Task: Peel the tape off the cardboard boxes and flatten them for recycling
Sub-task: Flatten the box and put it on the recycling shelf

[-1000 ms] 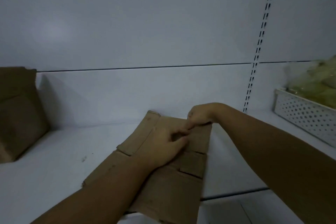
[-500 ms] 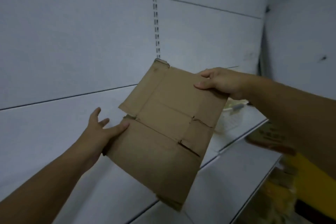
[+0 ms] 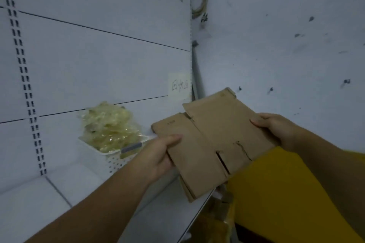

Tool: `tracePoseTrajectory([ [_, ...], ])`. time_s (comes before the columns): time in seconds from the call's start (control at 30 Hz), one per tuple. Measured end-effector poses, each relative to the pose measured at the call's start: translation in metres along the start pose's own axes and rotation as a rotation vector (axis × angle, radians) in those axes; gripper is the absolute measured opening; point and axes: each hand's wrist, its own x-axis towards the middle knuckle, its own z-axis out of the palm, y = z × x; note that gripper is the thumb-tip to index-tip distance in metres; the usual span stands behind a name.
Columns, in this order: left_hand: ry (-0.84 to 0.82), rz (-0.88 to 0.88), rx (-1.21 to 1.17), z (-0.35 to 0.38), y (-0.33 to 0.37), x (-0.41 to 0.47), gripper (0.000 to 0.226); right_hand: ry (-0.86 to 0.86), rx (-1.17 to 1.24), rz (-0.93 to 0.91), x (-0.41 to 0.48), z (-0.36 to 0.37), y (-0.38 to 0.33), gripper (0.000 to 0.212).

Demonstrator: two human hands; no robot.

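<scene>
A flattened brown cardboard box (image 3: 213, 136) hangs in the air above the shelf's right end, held flat between both hands. My left hand (image 3: 158, 156) grips its left edge, thumb on top. My right hand (image 3: 276, 130) grips its right edge, thumb on top. The box's flaps lie folded flat, with slits showing near its lower edge. No tape is visible on it.
A white perforated basket (image 3: 114, 161) full of crumpled clear tape (image 3: 110, 126) stands on the white shelf (image 3: 59, 189) to the left. A handwritten note (image 3: 179, 86) sticks on the back panel. A yellow container (image 3: 286, 193) sits below right, with more cardboard (image 3: 215, 223) beside it.
The view has swung right along the shelf. The flattened box has moved right and tilted flatter, and my left hand, open beside it before, now grips its left edge.
</scene>
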Motion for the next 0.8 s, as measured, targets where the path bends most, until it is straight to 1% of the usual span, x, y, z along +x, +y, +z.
tracePoseTrajectory([
  [0.1,0.051,-0.125,0.049,0.023,-0.047,0.043,0.035,0.071,-0.048,0.081,0.015,-0.014,0.048,0.022],
  [0.17,0.100,-0.148,0.092,0.026,-0.066,0.072,0.040,0.096,-0.114,0.119,0.029,-0.017,0.074,0.020],
  [0.27,0.139,-0.138,0.152,0.020,-0.080,0.122,0.047,0.058,-0.212,0.144,0.062,-0.016,0.100,0.027],
  [0.43,0.164,-0.065,0.140,0.000,-0.083,0.212,0.046,0.007,-0.357,0.151,0.137,-0.006,0.114,0.034],
  [0.6,0.179,-0.038,0.156,0.010,-0.074,0.298,0.057,0.074,-0.400,0.129,0.213,-0.013,0.124,0.028],
  [0.7,0.198,-0.080,0.197,0.021,-0.073,0.341,0.067,0.067,-0.406,0.133,0.251,-0.024,0.138,0.033],
  [0.8,0.233,-0.081,0.159,0.030,-0.076,0.379,0.075,0.044,-0.427,0.096,0.291,-0.034,0.154,0.039],
])
